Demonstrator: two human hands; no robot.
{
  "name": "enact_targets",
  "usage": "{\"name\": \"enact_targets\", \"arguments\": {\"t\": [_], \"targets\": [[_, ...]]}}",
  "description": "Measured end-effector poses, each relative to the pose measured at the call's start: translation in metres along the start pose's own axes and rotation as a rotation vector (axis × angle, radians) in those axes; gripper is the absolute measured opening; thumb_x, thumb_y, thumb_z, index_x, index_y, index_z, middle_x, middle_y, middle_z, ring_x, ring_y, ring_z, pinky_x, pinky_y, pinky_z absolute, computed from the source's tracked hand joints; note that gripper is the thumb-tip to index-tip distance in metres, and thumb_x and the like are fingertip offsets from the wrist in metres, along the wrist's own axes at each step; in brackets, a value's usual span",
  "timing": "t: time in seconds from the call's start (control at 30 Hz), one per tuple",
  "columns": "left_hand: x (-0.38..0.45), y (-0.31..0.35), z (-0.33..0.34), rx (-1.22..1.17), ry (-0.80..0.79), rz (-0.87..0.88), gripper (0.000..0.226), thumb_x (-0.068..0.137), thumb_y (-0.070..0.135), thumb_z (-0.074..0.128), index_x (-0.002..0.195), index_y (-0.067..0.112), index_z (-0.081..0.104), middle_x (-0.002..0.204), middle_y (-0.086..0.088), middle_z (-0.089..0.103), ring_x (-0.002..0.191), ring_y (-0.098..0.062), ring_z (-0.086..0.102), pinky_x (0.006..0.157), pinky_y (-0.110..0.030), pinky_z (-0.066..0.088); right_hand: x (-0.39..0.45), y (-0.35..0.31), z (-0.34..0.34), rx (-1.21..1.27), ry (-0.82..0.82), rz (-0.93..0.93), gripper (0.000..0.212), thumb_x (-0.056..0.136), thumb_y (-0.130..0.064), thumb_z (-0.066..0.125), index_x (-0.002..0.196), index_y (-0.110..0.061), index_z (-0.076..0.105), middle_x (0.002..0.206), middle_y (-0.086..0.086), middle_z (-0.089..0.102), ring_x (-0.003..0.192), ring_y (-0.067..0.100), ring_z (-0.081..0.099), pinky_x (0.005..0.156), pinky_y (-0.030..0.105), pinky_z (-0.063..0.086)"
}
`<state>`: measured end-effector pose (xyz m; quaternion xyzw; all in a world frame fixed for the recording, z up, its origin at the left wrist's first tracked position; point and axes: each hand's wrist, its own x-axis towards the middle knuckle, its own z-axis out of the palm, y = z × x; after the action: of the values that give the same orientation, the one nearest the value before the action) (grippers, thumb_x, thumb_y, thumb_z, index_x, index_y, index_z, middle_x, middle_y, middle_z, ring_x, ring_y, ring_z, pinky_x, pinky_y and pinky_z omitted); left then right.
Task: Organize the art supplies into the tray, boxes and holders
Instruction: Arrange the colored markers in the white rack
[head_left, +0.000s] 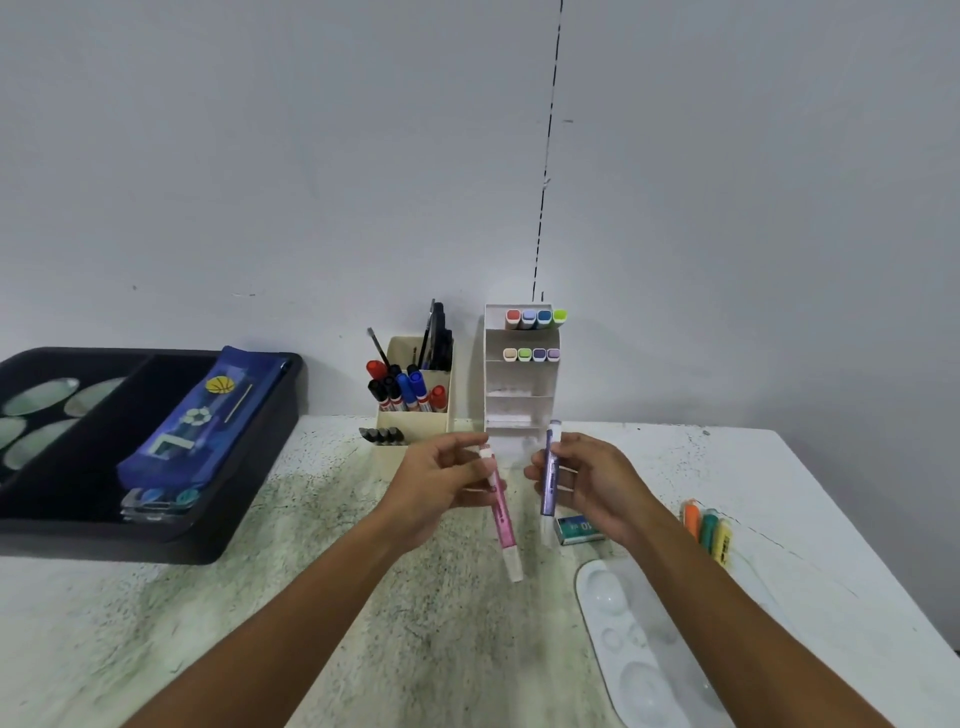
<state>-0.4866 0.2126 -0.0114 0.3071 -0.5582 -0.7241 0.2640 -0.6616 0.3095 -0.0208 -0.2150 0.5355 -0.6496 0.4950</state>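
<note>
In the head view, the left hand (441, 488) gripped a slim pink highlighter (501, 512) near its upper end, fingers curled round the glossy barrel, whose pale cap hung toward the lower centre of the frame. The right hand (587, 486) pinched a purple highlighter (549, 475) about mid-barrel, holding it nearly upright just beside the pink one, the two apart.

Behind both hands, at centre frame, stood a white tiered marker rack (522, 384) of smooth plastic, its two upper shelves filled with square-ended pastel and bright caps. Left of it stood a cream box holder (413, 421) packed with round red, blue and black markers and thin brushes.

At the left edge sat a black moulded tray (208, 540) holding a blue fabric pencil case (202, 415) with a basketball patch.

On the speckled, worn tabletop (260, 597) at the right lay orange, green and yellow highlighters (709, 527), a small green eraser box (579, 529), and a glossy white oval palette (639, 639) with round wells.
</note>
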Motion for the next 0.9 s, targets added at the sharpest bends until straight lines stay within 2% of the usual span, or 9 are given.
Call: {"name": "enact_targets", "arguments": {"t": [0.1, 0.2, 0.33, 0.4, 0.5, 0.6, 0.7, 0.8, 0.9], "targets": [[-0.002, 0.024, 0.005, 0.174, 0.028, 0.179, 0.028, 0.083, -0.004, 0.066, 0.109, 0.007, 0.066, 0.095, -0.019, 0.069, 0.072, -0.018, 0.069, 0.062, -0.025, 0.058, 0.002, -0.016, 0.003, -0.123, 0.067, -0.182, 0.012, 0.092, -0.007, 0.058, 0.081, -0.008, 0.063, 0.08, 0.009, 0.066, 0.077, 0.021, 0.061, 0.07, 0.032, 0.047], [-0.001, 0.048, 0.012, 0.306, 0.09, 0.402, 0.028, 0.08, -0.005, 0.07, 0.106, 0.006, 0.068, 0.085, -0.01, 0.072, 0.066, -0.007, 0.068, 0.059, -0.018, 0.054, 0.003, -0.037, 0.006, -0.149, 0.098, -0.395, 0.011, 0.089, -0.001, 0.062, 0.082, -0.009, 0.062, 0.075, 0.006, 0.063, 0.066, 0.017, 0.053, 0.056, 0.026, 0.042], [0.001, 0.06, 0.019, 0.373, 0.147, 0.663, 0.025, 0.081, -0.007, 0.07, 0.107, -0.006, 0.068, 0.088, -0.016, 0.073, 0.051, 0.004, 0.059, 0.049, -0.008, 0.044, -0.004, -0.056, 0.013, -0.253, 0.204, -0.713, 0.023, 0.086, 0.006, 0.064, 0.095, -0.015, 0.061, 0.078, 0.003, 0.062, 0.071, 0.016, 0.06, 0.057, 0.028, 0.052], [0.007, 0.056, 0.022, 0.467, 0.213, 0.823, 0.025, 0.079, -0.005, 0.073, 0.104, -0.002, 0.071, 0.093, -0.008, 0.073, 0.059, 0.004, 0.063, 0.052, -0.009, 0.047, -0.008, -0.058, 0.016, -0.377, 0.245, -0.831, 0.026, 0.085, 0.004, 0.066, 0.094, -0.019, 0.061, 0.085, -0.006, 0.065, 0.076, 0.011, 0.06, 0.064, 0.031, 0.054], [0.022, 0.042, 0.024, 0.637, 0.276, 1.003, 0.026, 0.076, 0.0, 0.078, 0.101, 0.007, 0.073, 0.097, 0.006, 0.07, 0.076, -0.002, 0.067, 0.054, -0.013, 0.05, -0.01, -0.055, 0.02, -0.57, 0.255, -0.933, 0.031, 0.084, 0.003, 0.067, 0.089, -0.027, 0.059, 0.091, -0.013, 0.066, 0.08, 0.004, 0.061, 0.066, 0.018, 0.049], [0.039, 0.027, 0.022, 0.791, 0.306, 1.028, 0.028, 0.076, 0.004, 0.079, 0.103, 0.01, 0.075, 0.098, 0.005, 0.072, 0.078, -0.001, 0.063, 0.063, -0.015, 0.051, -0.001, -0.047, 0.017, -0.768, 0.25, -0.983, 0.026, 0.083, 0.003, 0.069, 0.092, -0.021, 0.062, 0.092, -0.008, 0.062, 0.081, 0.002, 0.06, 0.064, 0.008, 0.045], [0.053, 0.014, 0.022, 0.846, 0.287, 0.998, 0.025, 0.075, 0.006, 0.077, 0.1, 0.01, 0.077, 0.092, 0.001, 0.075, 0.065, -0.004, 0.061, 0.066, -0.025, 0.056, 0.014, -0.037, 0.01, -0.992, 0.298, -0.889, 0.019, 0.084, -0.007, 0.072, 0.102, -0.015, 0.069, 0.098, -0.003, 0.049, 0.079, 0.009, 0.053, 0.065, 0.007, 0.04], [0.061, 0.008, 0.026, 0.91, 0.269, 0.945, 0.025, 0.075, 0.005, 0.077, 0.1, 0.01, 0.077, 0.086, 0.001, 0.075, 0.055, -0.003, 0.056, 0.064, -0.023, 0.054, 0.022, -0.033, 0.006, -1.18, 0.34, -0.824, 0.021, 0.089, -0.017, 0.068, 0.11, -0.015, 0.069, 0.093, -0.004, 0.045, 0.075, 0.015, 0.051, 0.06, 0.014, 0.034], [0.068, 0.008, 0.03, 0.965, 0.245, 0.942, 0.025, 0.079, 0.004, 0.073, 0.103, 0.01, 0.076, 0.087, -0.001, 0.076, 0.056, -0.001, 0.051, 0.066, -0.017, 0.048, 0.027, -0.036, 0.007, -1.379, 0.313, -0.779, 0.022, 0.095, -0.023, 0.059, 0.115, -0.021, 0.067, 0.094, 0.001, 0.06, 0.08, 0.023, 0.06, 0.064, 0.023, 0.033]]}}
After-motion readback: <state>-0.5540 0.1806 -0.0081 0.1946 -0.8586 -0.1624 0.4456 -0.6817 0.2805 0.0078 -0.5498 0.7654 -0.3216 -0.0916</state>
